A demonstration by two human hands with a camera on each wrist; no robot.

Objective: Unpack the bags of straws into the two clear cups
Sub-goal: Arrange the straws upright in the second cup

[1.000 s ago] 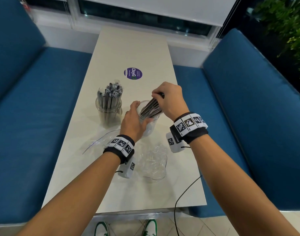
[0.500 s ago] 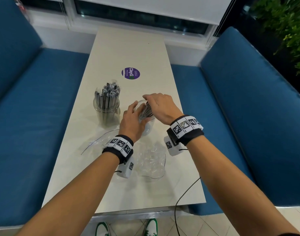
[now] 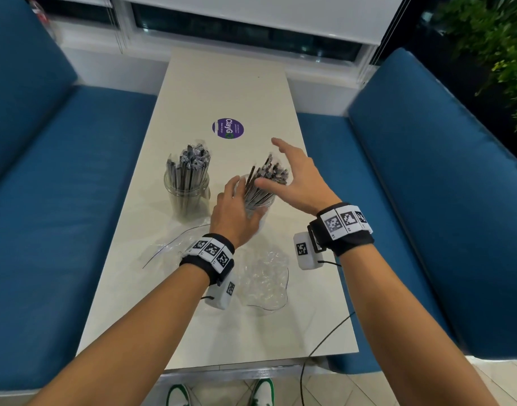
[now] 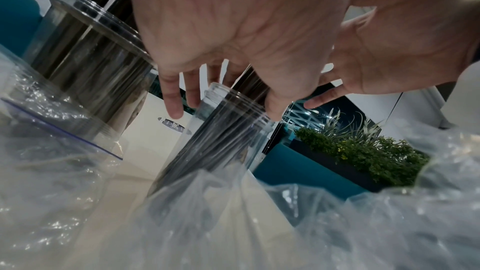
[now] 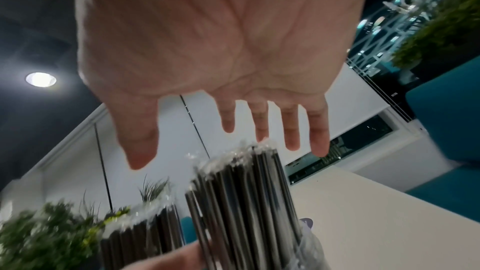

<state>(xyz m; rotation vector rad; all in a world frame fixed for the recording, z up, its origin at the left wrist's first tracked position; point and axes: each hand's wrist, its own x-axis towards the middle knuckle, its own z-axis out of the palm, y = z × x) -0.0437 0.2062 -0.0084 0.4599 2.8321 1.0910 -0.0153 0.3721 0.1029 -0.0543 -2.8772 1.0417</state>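
Two cups [image 3: 187, 191] [image 3: 258, 205] hold straws [image 3: 266, 180]; two empty bags [image 3: 264, 281] [image 3: 169, 246] lie nearby. Left hand [image 3: 235, 212] grips one cup; right hand [image 3: 298, 177] spread, holding nothing.

Two clear cups [image 3: 187, 197] stand upright side by side, each packed with wrapped (seemingly dark) straws [image 3: 264, 183].

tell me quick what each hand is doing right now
Left hand: fingers curled round the clear cup of straws.
Right hand: open above them, holding nothing.

The left hand [image 3: 236, 213] hides most of the right cup [image 3: 258, 213]; bags [image 4: 311, 223] blurred.
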